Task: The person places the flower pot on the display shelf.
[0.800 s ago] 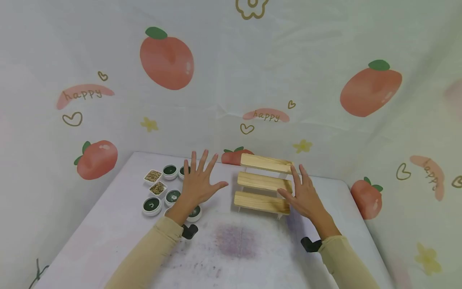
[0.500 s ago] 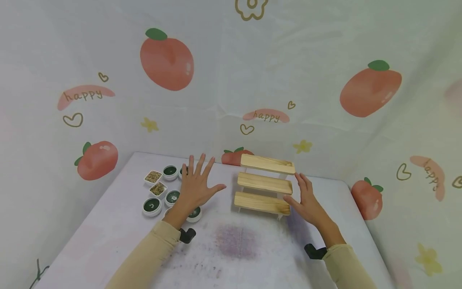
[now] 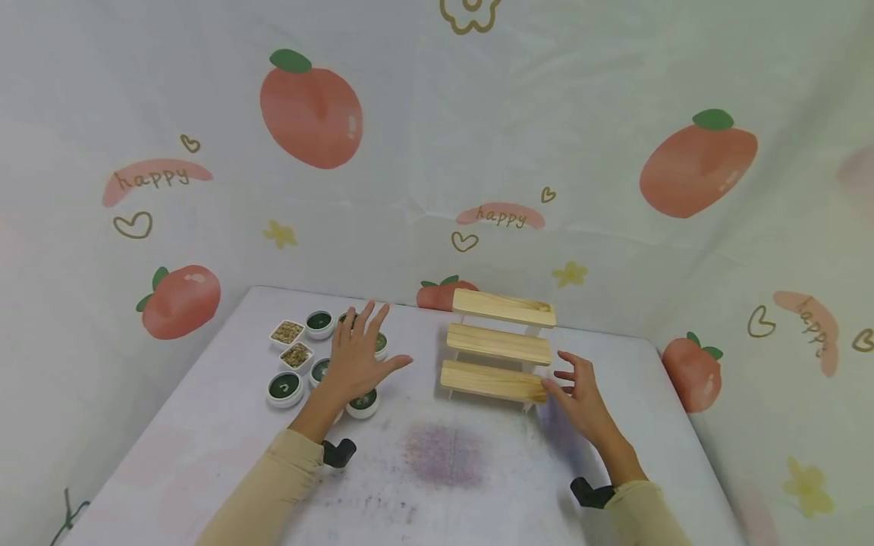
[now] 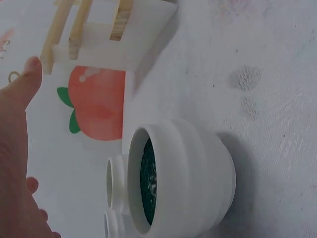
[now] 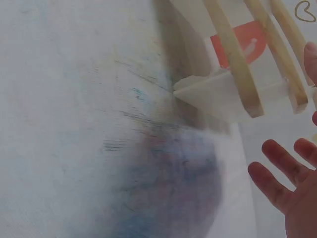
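Observation:
My left hand hovers over a group of white round pots with dark green contents, fingers spread and nothing held. One such pot stands large in the left wrist view, below the hand. My right hand is at the right end of a three-step rack with pale wooden planks, thumb close to the lowest plank's end. In the right wrist view its loosely bent fingers hold nothing, and the rack's white side panel shows beside them.
Two small square white dishes of dried bits, one of them a dish at the back, stand left of the pots. The white table bears purple stains. A fruit-printed cloth hangs behind and at both sides.
My left hand has drawn left and toward me, uncovering another pot. My right hand has come down and away from the upper planks, its fingers bending more. Rack and pots stay in place.

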`<state>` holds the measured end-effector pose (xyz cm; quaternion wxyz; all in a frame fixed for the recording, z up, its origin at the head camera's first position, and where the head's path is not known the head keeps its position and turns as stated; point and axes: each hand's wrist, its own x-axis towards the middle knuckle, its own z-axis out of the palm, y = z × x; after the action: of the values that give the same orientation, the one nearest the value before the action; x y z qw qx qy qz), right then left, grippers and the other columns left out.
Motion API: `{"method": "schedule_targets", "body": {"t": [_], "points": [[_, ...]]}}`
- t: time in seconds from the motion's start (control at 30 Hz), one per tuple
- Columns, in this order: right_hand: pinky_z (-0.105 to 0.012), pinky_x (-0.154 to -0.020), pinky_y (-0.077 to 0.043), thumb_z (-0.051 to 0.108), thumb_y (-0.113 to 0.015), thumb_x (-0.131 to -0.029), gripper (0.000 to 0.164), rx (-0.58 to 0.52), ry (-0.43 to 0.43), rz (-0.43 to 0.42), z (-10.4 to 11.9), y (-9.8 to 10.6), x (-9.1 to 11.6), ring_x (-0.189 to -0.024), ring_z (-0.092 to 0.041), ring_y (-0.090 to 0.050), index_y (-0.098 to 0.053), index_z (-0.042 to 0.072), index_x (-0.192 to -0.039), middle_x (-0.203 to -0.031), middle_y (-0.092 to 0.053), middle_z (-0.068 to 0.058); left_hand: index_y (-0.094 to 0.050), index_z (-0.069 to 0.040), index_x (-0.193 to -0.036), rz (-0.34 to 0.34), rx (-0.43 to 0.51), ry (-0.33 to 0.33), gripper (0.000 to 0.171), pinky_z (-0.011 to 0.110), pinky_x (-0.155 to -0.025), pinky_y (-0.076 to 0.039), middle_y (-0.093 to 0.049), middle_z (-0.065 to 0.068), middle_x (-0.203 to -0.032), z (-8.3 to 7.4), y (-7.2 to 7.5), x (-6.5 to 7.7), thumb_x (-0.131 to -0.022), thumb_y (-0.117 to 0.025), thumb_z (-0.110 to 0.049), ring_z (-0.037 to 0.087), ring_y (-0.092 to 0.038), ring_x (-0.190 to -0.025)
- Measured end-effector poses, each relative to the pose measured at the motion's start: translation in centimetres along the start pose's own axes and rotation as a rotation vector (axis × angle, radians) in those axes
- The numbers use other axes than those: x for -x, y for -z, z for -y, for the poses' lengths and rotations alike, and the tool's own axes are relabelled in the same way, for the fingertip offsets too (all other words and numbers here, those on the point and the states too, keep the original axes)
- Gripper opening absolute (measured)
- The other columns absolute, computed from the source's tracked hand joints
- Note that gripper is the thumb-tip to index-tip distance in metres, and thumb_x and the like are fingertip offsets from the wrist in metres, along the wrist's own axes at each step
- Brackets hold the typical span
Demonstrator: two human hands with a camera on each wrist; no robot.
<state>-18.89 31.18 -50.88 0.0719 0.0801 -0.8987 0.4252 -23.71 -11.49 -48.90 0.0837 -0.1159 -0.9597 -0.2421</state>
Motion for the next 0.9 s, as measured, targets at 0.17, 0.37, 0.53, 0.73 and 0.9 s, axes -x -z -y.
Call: {"method": "schedule_targets", "body": {"t": [0.17, 0.37, 0.53, 0.73, 0.9], "points": [[-0.013, -0.088, -0.05, 0.023, -0.067, -0.1, 0.064, -0.088, -0.062, -0.001, -0.1, -0.7, 0.3, -0.123, -0.043, -0.061, -0.035, 0.002, -0.151, -0.151, -0.039, -0.024, -0.016, -0.028, -0.164, -0.004, 0.09, -0.034, 0.107, 0.071, -0.12, -0.021, -0.024, 0.011, -0.169, 0.6, 0.5, 0.1, -0.082, -0.07, -0.071, 0.044, -0.018, -0.155], [-0.015, -0.088, -0.05, 0.027, -0.064, -0.102, 0.055, -0.134, -0.149, -0.002, 0.0, -1.2, 0.3, -0.118, -0.02, -0.062, -0.041, 0.007, -0.148, -0.148, -0.05, -0.015, -0.028, -0.023, -0.162, 0.01, 0.207, -0.021, 0.104, 0.064, -0.12, -0.031, -0.039, 0.012, -0.161, 1.2, 1.2, 0.5, -0.08, -0.08, -0.06, 0.041, -0.031, -0.151], [-0.014, -0.083, -0.053, 0.023, -0.063, -0.102, 0.044, -0.231, -0.159, -0.019, -0.5, -1.6, 0.1, -0.103, 0.004, -0.059, -0.048, 0.003, -0.138, -0.14, -0.055, -0.019, -0.035, -0.022, -0.159, 0.037, 0.281, -0.003, 0.1, 0.063, -0.117, -0.036, -0.045, 0.01, -0.157, 2.0, 1.7, 1.1, -0.078, -0.084, -0.054, 0.037, -0.036, -0.148], [-0.015, -0.079, -0.055, 0.018, -0.066, -0.1, 0.037, -0.338, -0.148, -0.012, -1.1, -2.3, 0.1, -0.097, 0.005, -0.063, -0.054, 0.0, -0.131, -0.137, -0.057, -0.023, -0.044, -0.021, -0.152, 0.078, 0.298, -0.026, 0.092, 0.059, -0.118, -0.038, -0.051, 0.006, -0.151, 2.8, 2.1, 1.9, -0.076, -0.088, -0.047, 0.032, -0.04, -0.146], [-0.015, -0.079, -0.055, 0.02, -0.068, -0.099, 0.037, -0.311, -0.18, -0.012, -1.4, -2.6, 0.2, -0.097, 0.008, -0.064, -0.058, 0.001, -0.129, -0.134, -0.06, -0.019, -0.05, -0.016, -0.144, 0.091, 0.279, -0.021, 0.083, 0.056, -0.117, -0.04, -0.056, 0.006, -0.144, 3.0, 2.0, 2.5, -0.076, -0.09, -0.043, 0.031, -0.045, -0.141]]}}
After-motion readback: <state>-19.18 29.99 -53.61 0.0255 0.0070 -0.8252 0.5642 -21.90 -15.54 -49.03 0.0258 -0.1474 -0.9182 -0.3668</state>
